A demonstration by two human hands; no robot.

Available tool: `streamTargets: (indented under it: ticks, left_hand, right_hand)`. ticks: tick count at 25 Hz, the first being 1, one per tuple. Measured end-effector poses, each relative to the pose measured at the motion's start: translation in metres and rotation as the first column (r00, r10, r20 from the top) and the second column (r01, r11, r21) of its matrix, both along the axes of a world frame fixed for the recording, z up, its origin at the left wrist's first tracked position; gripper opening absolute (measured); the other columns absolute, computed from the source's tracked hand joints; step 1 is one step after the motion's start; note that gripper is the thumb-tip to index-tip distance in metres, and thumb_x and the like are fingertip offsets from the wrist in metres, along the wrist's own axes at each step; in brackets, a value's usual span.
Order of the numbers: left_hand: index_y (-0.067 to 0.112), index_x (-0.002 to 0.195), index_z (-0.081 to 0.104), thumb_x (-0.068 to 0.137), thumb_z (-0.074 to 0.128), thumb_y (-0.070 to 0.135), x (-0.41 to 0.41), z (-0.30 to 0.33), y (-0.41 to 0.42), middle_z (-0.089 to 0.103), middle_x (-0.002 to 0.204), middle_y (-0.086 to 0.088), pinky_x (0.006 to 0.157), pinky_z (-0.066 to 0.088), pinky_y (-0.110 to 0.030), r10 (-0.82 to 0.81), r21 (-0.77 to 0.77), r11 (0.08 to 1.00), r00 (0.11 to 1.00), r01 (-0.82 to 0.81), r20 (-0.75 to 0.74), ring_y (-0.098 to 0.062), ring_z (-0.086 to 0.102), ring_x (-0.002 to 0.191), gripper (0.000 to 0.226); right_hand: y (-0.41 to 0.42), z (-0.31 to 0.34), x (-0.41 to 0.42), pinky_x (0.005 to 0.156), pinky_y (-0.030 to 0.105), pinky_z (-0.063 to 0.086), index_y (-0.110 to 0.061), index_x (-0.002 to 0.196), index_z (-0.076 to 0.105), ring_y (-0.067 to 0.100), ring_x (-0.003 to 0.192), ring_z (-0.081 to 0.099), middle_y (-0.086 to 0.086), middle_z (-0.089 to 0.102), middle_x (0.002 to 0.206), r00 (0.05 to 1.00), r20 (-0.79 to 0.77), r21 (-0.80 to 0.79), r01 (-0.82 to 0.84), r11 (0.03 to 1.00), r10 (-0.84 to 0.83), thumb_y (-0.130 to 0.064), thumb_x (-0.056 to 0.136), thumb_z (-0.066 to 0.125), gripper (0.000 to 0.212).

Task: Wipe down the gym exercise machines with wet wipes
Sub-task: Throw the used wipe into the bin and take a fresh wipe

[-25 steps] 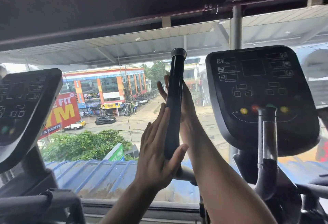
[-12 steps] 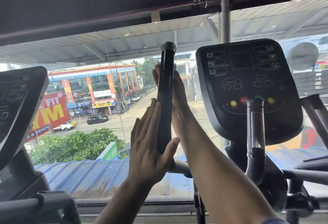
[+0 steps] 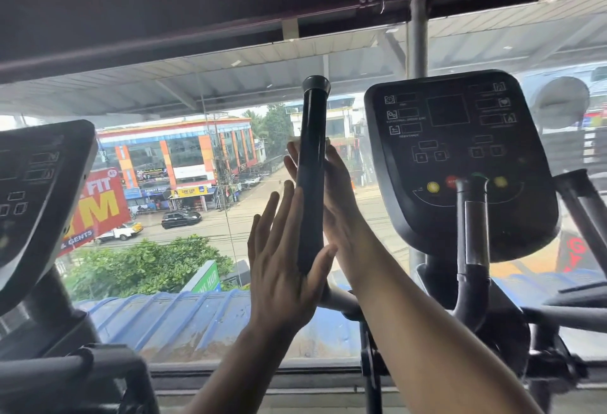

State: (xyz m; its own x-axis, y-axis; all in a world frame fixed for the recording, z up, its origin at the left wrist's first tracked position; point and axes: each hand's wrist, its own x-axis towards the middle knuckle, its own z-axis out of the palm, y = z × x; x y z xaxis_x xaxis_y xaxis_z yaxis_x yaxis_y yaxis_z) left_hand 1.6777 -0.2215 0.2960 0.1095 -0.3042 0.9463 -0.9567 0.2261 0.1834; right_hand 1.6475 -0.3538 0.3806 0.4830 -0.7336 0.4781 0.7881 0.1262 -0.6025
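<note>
the upright black handlebar, left of the console, is pressed between the flat left hand and right hand; fingers straight, nothing gripped; a pale wipe edge possibly shows behind; judged rigid, fixed, smooth; best wrapped mid-shaft.

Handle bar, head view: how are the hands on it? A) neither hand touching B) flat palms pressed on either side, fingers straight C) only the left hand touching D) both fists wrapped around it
B: the left hand and right hand sandwich the upright black handle bar between flat palms, fingers straight.
</note>
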Motion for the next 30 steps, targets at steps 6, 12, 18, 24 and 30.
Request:
streamTargets:
  ticks: [6,12,18,24,30]
  left_hand:
    - [0.015,0.163,0.030,0.107,0.036,0.061,0.002,-0.001,0.000,0.025,0.172,0.000,0.118,0.032,-0.064,-0.027,0.025,0.999,1.000,0.027,-0.005,-0.023,0.023,0.159,0.073]
    - [0.018,0.165,0.022,0.107,0.029,0.061,0.005,-0.002,0.004,0.019,0.174,0.005,0.121,0.028,-0.063,-0.019,0.103,0.995,1.000,0.018,0.006,-0.018,0.016,0.161,0.073]
    - [0.017,0.165,0.021,0.107,0.027,0.063,0.000,-0.011,0.006,0.018,0.174,0.003,0.121,0.026,-0.064,-0.078,0.089,0.993,0.996,0.081,-0.042,-0.022,0.015,0.161,0.074]
    - [0.024,0.167,0.014,0.107,0.026,0.063,-0.002,-0.023,0.007,0.013,0.175,0.009,0.120,0.026,-0.066,-0.055,0.086,0.995,0.998,0.058,-0.039,-0.022,0.013,0.161,0.073]
    - [0.015,0.166,0.017,0.107,0.029,0.062,0.002,-0.040,0.008,0.014,0.175,0.002,0.120,0.027,-0.066,-0.040,0.084,0.996,0.999,0.042,-0.023,-0.024,0.014,0.161,0.076]
  right_hand:
    - [0.001,-0.016,-0.051,0.071,0.041,0.061,-0.005,0.096,0.069,0.020,0.080,0.072,0.007,0.073,0.088,0.821,-0.003,-0.308,0.542,0.782,-0.571,-0.013,0.092,0.074,0.010]
    - [0.016,-0.004,-0.059,0.071,0.032,0.062,-0.004,0.094,0.072,0.013,0.091,0.070,0.007,0.068,0.100,0.477,0.271,-0.712,0.684,0.159,-0.836,0.008,0.090,0.069,0.013]
    - [0.042,-0.057,-0.085,0.073,0.030,0.060,-0.001,0.092,0.071,0.018,0.086,0.071,0.010,0.068,0.093,0.585,0.133,-0.768,0.571,0.290,-0.800,0.012,0.086,0.071,0.014]
    - [0.013,0.003,-0.070,0.066,0.027,0.061,-0.005,0.093,0.076,0.015,0.080,0.071,0.009,0.071,0.090,0.422,0.234,-0.750,0.652,0.114,-0.876,-0.001,0.086,0.076,0.008]
    - [0.047,-0.052,-0.086,0.069,0.023,0.060,0.000,0.093,0.074,0.009,0.084,0.070,0.011,0.065,0.088,0.538,0.157,-0.779,0.583,0.231,-0.828,0.011,0.086,0.074,0.013]
